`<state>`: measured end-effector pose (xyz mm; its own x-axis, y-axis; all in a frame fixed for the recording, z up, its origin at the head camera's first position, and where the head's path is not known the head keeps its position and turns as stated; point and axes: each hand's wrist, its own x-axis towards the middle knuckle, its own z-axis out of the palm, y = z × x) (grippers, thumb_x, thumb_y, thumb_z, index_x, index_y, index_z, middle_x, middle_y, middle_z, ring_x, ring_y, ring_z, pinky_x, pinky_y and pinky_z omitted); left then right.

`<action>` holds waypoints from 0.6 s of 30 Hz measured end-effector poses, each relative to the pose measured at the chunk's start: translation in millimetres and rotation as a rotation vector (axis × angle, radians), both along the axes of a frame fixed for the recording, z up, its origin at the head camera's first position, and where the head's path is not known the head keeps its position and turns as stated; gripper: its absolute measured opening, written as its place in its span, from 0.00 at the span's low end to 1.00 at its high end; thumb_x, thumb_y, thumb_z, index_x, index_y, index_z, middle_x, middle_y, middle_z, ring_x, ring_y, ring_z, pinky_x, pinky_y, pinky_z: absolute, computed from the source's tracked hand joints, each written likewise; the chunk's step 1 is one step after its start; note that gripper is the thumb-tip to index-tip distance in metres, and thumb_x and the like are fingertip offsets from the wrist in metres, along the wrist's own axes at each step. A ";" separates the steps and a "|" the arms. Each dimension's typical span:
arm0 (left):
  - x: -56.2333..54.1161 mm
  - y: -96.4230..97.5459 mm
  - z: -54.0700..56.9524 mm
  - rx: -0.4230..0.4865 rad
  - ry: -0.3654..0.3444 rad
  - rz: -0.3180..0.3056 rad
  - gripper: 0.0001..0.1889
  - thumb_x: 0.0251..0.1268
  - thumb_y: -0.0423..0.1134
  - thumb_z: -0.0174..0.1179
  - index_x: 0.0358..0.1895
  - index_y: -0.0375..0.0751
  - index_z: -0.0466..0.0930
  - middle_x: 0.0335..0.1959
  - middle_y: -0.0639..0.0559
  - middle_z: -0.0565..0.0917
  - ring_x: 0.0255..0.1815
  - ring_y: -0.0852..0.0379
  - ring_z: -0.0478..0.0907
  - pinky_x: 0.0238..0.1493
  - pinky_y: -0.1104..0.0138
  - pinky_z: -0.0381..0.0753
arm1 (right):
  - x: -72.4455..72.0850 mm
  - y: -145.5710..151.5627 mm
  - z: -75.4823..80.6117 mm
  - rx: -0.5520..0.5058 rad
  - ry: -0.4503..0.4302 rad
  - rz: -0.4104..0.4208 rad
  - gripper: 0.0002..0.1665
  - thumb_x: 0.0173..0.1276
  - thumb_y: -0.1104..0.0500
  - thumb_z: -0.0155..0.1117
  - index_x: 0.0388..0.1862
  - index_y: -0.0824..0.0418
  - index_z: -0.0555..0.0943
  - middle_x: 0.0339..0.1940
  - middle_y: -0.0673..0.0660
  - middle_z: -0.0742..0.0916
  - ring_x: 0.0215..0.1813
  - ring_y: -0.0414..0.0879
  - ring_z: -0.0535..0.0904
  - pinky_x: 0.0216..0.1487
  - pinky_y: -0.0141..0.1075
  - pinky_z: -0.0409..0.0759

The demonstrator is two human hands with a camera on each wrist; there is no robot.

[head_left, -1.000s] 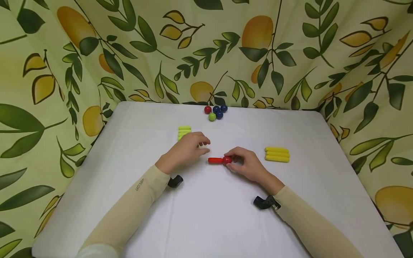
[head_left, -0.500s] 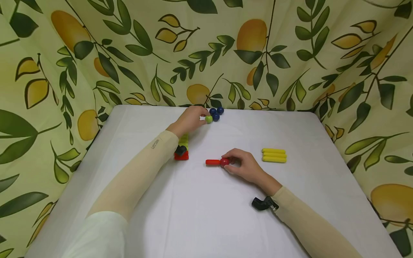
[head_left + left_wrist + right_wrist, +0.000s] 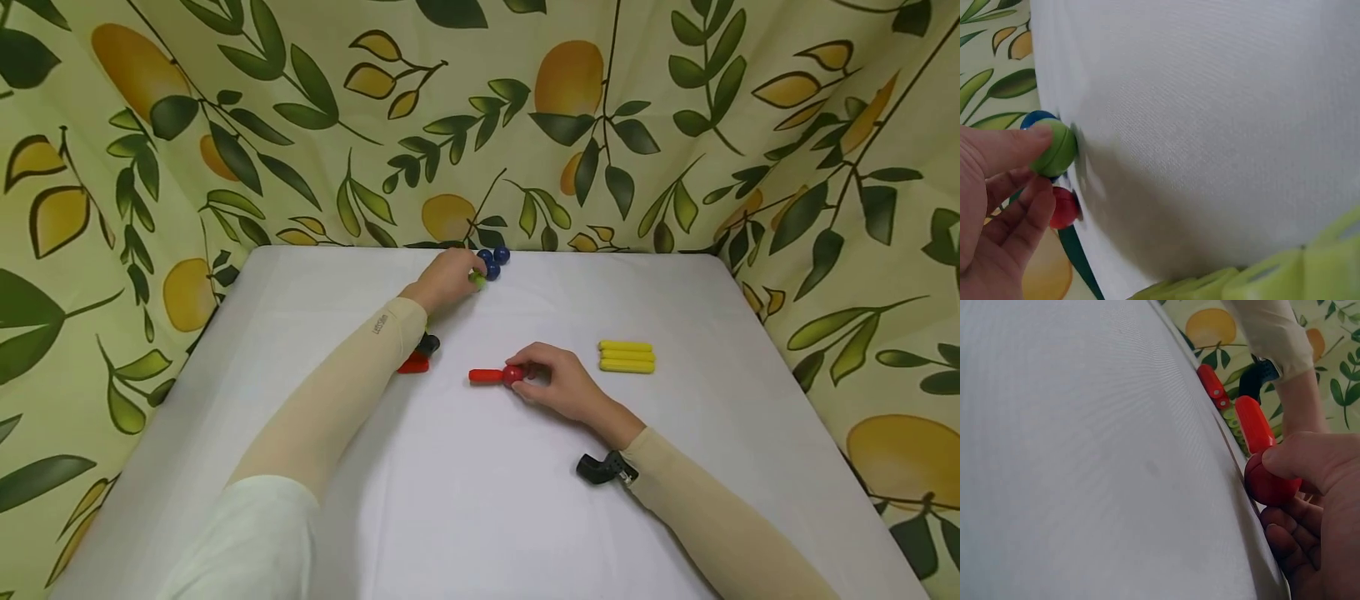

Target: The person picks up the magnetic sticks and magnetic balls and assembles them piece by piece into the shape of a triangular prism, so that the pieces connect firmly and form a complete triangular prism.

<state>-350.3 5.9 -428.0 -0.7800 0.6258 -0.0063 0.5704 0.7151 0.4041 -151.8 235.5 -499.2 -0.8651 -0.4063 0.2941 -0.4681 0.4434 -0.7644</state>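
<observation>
At the far edge of the table, my left hand (image 3: 447, 279) pinches a lime green ball (image 3: 1057, 150) between thumb and fingers. Just beside those fingers lies a loose red ball (image 3: 1065, 208), hidden in the head view. Several dark blue balls (image 3: 492, 271) sit right next to the green one. Nearer the middle, my right hand (image 3: 558, 379) holds another red ball (image 3: 1266, 484) between thumb and fingers. A short red stick (image 3: 486, 376) points left from this ball, seemingly joined to it; the joint itself is partly covered.
Three yellow sticks (image 3: 627, 357) lie side by side on the right of the white table (image 3: 465, 500). Beneath the left forearm are red sticks (image 3: 415, 364) and a row of lime sticks (image 3: 1272, 275), mostly hidden in the head view. A leaf-patterned curtain (image 3: 315, 167) surrounds the table.
My left hand has travelled from the table's middle to the balls at the far edge and now pinches the green one. The right hand keeps holding its red ball and stick.
</observation>
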 end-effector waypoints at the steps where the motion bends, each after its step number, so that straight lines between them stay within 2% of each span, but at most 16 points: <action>1: 0.5 0.2 0.0 -0.007 -0.012 -0.005 0.16 0.74 0.31 0.69 0.61 0.38 0.89 0.59 0.45 0.88 0.66 0.46 0.79 0.73 0.55 0.73 | 0.3 0.4 0.0 0.002 -0.001 -0.003 0.18 0.68 0.64 0.81 0.56 0.55 0.90 0.49 0.47 0.90 0.47 0.45 0.83 0.50 0.40 0.83; 4: 2.6 -0.3 1.1 -0.014 -0.031 -0.015 0.14 0.73 0.32 0.71 0.58 0.39 0.89 0.55 0.46 0.88 0.60 0.47 0.79 0.69 0.55 0.76 | 0.8 1.7 -0.1 0.004 0.000 -0.009 0.19 0.67 0.65 0.81 0.55 0.55 0.90 0.49 0.47 0.90 0.47 0.45 0.83 0.51 0.40 0.83; 9: 5.5 -3.8 2.9 -0.035 -0.013 -0.008 0.11 0.70 0.35 0.75 0.52 0.39 0.88 0.48 0.47 0.86 0.51 0.48 0.79 0.62 0.56 0.78 | -1.0 1.0 0.8 -0.002 -0.005 -0.005 0.19 0.68 0.64 0.81 0.56 0.55 0.90 0.51 0.48 0.90 0.48 0.46 0.84 0.52 0.41 0.83; 14: 8.2 -5.4 2.4 -0.063 -0.061 -0.038 0.14 0.70 0.37 0.76 0.53 0.39 0.87 0.45 0.46 0.85 0.49 0.47 0.78 0.59 0.56 0.79 | 0.9 1.1 0.4 0.013 -0.012 -0.013 0.18 0.68 0.64 0.81 0.56 0.56 0.90 0.50 0.47 0.90 0.47 0.45 0.84 0.51 0.39 0.84; 18: 11.7 -8.0 0.7 -0.089 -0.070 -0.040 0.15 0.69 0.36 0.75 0.56 0.39 0.88 0.46 0.46 0.87 0.49 0.47 0.79 0.61 0.56 0.80 | 3.1 -0.1 -1.0 -0.008 0.005 -0.016 0.19 0.66 0.65 0.81 0.56 0.56 0.90 0.50 0.47 0.90 0.47 0.45 0.84 0.52 0.40 0.84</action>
